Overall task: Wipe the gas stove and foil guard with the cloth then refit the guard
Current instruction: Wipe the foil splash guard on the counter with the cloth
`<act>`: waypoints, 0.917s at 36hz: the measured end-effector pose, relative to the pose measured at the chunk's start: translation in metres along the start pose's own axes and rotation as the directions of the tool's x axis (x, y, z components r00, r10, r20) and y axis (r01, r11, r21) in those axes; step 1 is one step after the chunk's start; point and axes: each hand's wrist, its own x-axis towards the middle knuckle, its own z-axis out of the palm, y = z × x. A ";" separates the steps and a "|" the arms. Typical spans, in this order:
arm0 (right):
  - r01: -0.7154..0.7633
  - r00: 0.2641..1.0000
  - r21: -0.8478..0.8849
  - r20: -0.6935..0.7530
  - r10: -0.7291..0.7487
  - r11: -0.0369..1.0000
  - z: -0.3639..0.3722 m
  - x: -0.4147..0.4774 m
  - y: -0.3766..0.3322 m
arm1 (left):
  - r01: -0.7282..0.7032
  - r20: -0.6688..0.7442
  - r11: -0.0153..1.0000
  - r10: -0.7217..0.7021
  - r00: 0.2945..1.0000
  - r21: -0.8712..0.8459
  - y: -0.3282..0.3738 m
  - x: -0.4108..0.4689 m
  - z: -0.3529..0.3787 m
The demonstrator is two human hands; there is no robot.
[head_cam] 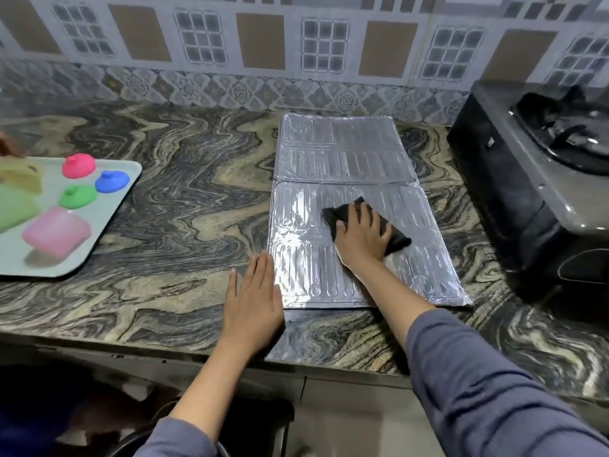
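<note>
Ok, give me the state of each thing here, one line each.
guard: unfolded, flat on counter, off the stove
cloth: bunched, on guard under right hand
right hand: pressing cloth
left hand: flat on counter at guard's edge
stove: no flame visible, guard not fitted
tray: loaded with coloured items, blurred

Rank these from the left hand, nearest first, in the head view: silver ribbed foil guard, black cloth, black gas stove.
1. Silver ribbed foil guard: its left edge lies right beside the fingers of the left hand.
2. Black cloth: further right, on the guard under the right hand.
3. Black gas stove: at the counter's far right.
</note>
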 end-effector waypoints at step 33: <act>0.033 0.999 -0.097 0.037 -0.030 0.995 -0.037 -0.058 0.095 | 0.026 -0.025 1.000 -0.026 0.999 0.011 0.004 0.000 0.003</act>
